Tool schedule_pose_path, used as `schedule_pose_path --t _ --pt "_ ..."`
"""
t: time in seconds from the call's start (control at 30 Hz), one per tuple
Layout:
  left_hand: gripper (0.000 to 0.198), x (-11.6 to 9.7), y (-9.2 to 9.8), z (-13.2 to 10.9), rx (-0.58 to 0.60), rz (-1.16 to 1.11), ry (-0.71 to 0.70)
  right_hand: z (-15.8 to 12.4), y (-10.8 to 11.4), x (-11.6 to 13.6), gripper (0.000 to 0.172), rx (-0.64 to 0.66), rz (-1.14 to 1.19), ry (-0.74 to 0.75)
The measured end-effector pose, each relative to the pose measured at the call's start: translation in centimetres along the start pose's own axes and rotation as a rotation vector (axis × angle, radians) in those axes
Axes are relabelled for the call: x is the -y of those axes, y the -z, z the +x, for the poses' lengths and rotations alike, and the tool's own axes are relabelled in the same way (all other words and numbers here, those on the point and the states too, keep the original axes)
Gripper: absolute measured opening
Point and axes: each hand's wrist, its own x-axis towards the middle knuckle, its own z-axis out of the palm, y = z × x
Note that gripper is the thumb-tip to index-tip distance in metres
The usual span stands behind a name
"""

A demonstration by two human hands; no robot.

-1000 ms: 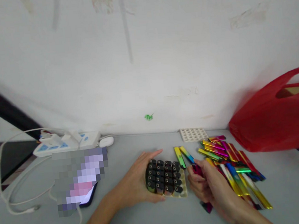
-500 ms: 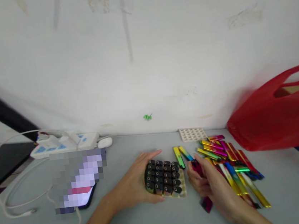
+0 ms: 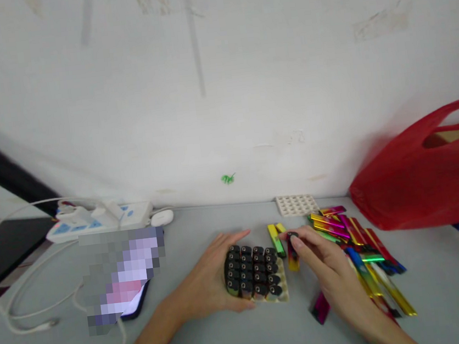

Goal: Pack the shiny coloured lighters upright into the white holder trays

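My left hand (image 3: 214,276): half-curled, holding the packed tray (image 3: 283,281).
My right hand (image 3: 320,255): pinching one slim stick (image 3: 293,258).
Stick: just right of the tray (tilt unclear to me).

I can read no text, brand or number anywhere. The sticks (image 3: 365,272) show me no legible label, the phone (image 3: 138,304) is mostly pixelated, the blue markings (image 3: 128,213) on the power strip (image 3: 140,221) are indistinct, and the green mark (image 3: 227,179) forms no clear letters.
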Motion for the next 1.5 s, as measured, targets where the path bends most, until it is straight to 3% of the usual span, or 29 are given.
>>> schedule_pose_path --t 0.3,0.57,0.8,1.1,1.5 --pt "0.127 0.2 -0.1 -0.2 -0.011 -0.020 -0.009 -0.1 0.1 -0.1 0.021 -0.017 -0.141 0.086" --pt "0.128 0.2 -0.1 0.1 0.002 -0.008 -0.003 0.1 0.9 0.2 0.022 0.173 -0.302 0.172" --pt "0.127 0.2 0.0 -0.2 -0.002 0.006 -0.010 0.3 1.4 0.9 0.020 0.245 -0.316 0.207" --pt "0.126 0.3 -0.1 -0.1 -0.005 -0.004 -0.008 0.3 1.4 0.4 0.018 0.229 -0.369 0.238" --pt "0.130 0.2 -0.1 0.0 -0.010 -0.016 0.000 0.0 1.0 0.6 0.020 0.299 -0.446 0.251"
